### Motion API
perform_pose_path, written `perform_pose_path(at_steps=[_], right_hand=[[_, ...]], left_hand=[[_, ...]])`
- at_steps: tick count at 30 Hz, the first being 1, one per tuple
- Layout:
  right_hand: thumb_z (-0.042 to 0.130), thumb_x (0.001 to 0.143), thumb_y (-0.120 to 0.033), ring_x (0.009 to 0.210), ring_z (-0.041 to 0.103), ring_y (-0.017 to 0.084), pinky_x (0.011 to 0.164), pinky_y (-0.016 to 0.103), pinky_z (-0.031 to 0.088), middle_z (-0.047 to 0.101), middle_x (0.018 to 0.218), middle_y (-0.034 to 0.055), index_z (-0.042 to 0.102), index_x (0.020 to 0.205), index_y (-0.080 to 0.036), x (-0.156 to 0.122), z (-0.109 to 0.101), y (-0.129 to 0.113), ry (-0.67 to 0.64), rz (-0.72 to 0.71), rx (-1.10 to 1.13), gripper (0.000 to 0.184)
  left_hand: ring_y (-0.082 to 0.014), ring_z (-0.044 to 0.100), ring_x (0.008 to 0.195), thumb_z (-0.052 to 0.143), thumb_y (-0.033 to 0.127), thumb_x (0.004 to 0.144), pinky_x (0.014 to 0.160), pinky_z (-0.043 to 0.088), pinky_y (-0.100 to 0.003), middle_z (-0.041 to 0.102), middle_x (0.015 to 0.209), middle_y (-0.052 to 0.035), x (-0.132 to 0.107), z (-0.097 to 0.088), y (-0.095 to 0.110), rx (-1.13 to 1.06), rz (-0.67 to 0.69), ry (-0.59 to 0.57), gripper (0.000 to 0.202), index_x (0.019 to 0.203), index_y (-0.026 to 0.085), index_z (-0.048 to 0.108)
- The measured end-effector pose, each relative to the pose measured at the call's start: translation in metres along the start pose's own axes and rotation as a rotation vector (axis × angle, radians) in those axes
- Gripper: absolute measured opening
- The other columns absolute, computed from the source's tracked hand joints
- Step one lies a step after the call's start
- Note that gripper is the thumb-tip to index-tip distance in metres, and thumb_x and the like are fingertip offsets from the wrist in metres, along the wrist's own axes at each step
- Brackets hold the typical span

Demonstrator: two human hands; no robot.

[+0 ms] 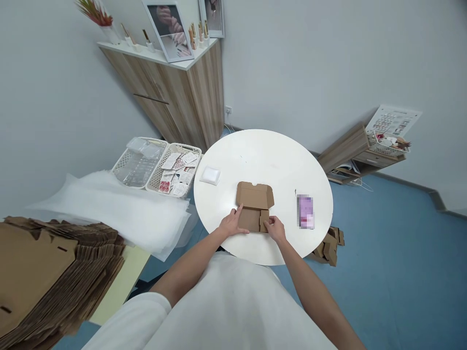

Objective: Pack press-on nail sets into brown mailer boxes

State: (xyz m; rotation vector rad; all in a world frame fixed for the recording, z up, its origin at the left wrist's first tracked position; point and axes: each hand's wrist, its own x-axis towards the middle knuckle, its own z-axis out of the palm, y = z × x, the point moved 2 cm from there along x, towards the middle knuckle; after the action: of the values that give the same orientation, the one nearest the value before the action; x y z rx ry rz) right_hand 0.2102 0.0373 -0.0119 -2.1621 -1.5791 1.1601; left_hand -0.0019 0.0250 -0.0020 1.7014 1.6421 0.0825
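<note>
A small brown cardboard box (253,201) lies partly folded near the front of the round white table (270,155). My left hand (232,224) presses on its left side, thumb up against the edge and fingers on the flat panel. My right hand (276,228) pinches the small right side flap, which stands folded up. The box's lid panel lies open toward the far side.
A small white pad (210,175) and a purple card (305,211) lie on the table. Two white baskets (156,165) sit left, beside white foam sheets (109,209) and a stack of flat cardboard blanks (47,272). Folded boxes (328,245) lie on the blue floor.
</note>
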Motion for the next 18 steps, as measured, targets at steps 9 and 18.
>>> perform_pose_path(at_steps=[9, 18], right_hand=[[0.045, 0.068, -0.027, 0.068, 0.058, 0.019, 0.056, 0.028, 0.040, 0.062, 0.076, 0.0043, 0.047, 0.090, -0.021, 0.007, 0.003, 0.003, 0.021, 0.047, -0.192, 0.023], [0.044, 0.071, -0.031, 0.068, 0.056, 0.018, 0.057, 0.027, 0.039, 0.060, 0.075, 0.0026, 0.045, 0.097, -0.021, 0.005, -0.009, 0.016, 0.058, 0.068, -0.164, 0.028]], left_hand=[[-0.0164, 0.055, 0.081, 0.042, 0.029, 0.079, 0.077, 0.043, -0.031, 0.052, 0.103, -0.0089, -0.007, 0.017, -0.018, -0.278, 0.048, 0.234, 0.044, 0.121, 0.016, 0.037], [-0.0162, 0.055, 0.085, 0.048, 0.026, 0.076, 0.079, 0.044, -0.031, 0.057, 0.095, -0.0052, 0.006, 0.028, -0.006, -0.369, 0.036, 0.192, 0.039, 0.114, 0.017, 0.045]])
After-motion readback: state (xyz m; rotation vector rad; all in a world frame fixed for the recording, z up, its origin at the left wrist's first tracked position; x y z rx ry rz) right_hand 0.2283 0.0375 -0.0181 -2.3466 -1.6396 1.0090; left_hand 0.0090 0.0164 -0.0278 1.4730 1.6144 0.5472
